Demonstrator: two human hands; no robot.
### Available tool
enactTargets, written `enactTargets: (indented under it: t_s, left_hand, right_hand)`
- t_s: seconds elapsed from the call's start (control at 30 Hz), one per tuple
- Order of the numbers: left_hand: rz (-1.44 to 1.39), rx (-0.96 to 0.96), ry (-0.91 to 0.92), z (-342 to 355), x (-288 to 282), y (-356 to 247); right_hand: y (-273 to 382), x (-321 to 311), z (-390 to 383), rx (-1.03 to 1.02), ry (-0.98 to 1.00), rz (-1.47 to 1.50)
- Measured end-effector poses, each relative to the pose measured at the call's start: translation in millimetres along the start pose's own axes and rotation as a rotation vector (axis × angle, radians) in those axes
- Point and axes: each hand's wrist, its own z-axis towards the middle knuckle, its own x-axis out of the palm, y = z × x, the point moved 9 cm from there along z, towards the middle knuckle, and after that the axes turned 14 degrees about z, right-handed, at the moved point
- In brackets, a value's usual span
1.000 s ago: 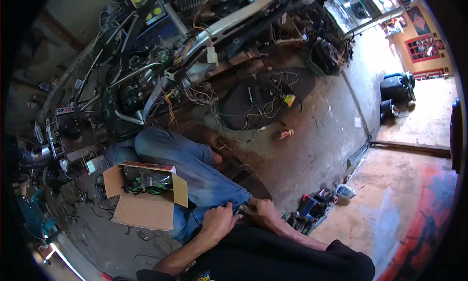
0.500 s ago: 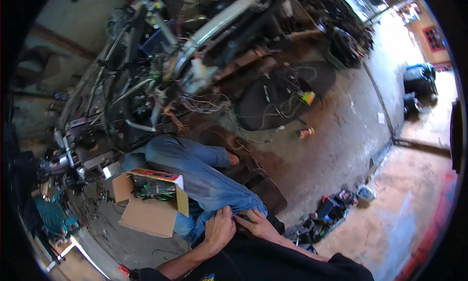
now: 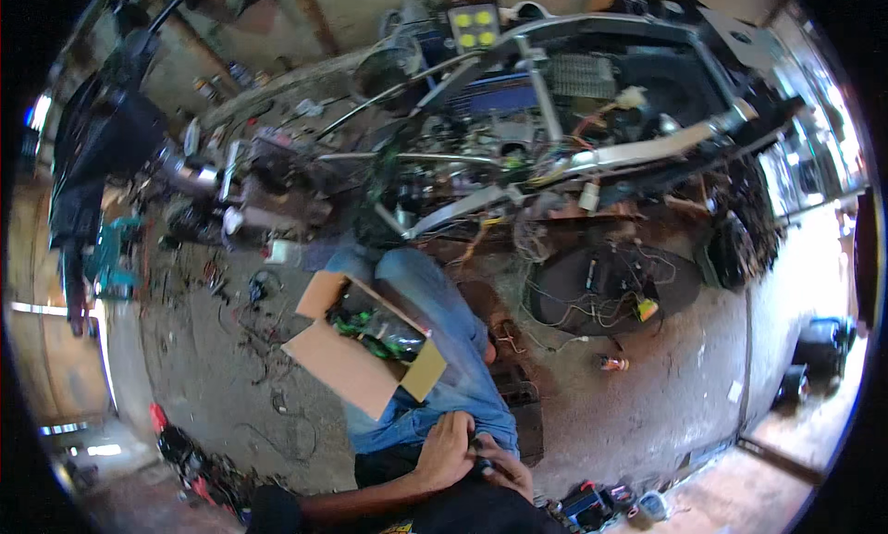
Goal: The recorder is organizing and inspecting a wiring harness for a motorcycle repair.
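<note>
My left hand [image 3: 447, 453] is closed, its fingers curled down at my lap beside the blue jeans [image 3: 430, 303]. My right hand [image 3: 504, 467] is closed right next to it, and the fingertips of both meet around something small and dark that I cannot make out. An open cardboard box [image 3: 342, 367] rests on my lap just ahead of the hands, its flaps spread. Inside the box lie dark and green parts [image 3: 379, 332], partly under clear plastic.
A motorcycle frame [image 3: 638, 155] with loose wiring stands ahead. On the floor to its right lie a dark oval mat [image 3: 555, 298] with wires, a yellow-green piece [image 3: 647, 308] and a small orange-labelled bottle [image 3: 612, 363]. A tall dark shape [image 3: 102, 155] stands at left.
My view has turned left, so the motorcycle frame and box appear farther right. Both hands stay together at my lap; the dark small thing between the fingers now shows.
</note>
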Motion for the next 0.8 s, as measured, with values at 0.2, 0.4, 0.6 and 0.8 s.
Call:
enactTargets:
  t_s: [0.2, 0.4, 0.6, 0.8]
  left_hand:
    - [-0.258, -0.087, 0.089, -4.6, -5.9, 0.9]
    - [-0.385, 0.093, 0.026, -13.1, 5.3, -17.2]
    - [-0.289, 0.133, -0.019, -22.9, 16.4, -73.5]
    - [-0.223, 0.360, -0.239, -8.9, -26.1, -56.4]
  right_hand:
    - [-46.2, -23.5, -15.1, 0.297, -0.372, 0.823]
    - [-52.3, -33.5, -11.7, 0.567, -0.362, 0.572]
    - [-50.7, -37.2, -7.4, 0.640, -0.342, 0.352]
    - [-45.7, -44.5, 37.3, 0.687, -0.252, 0.129]
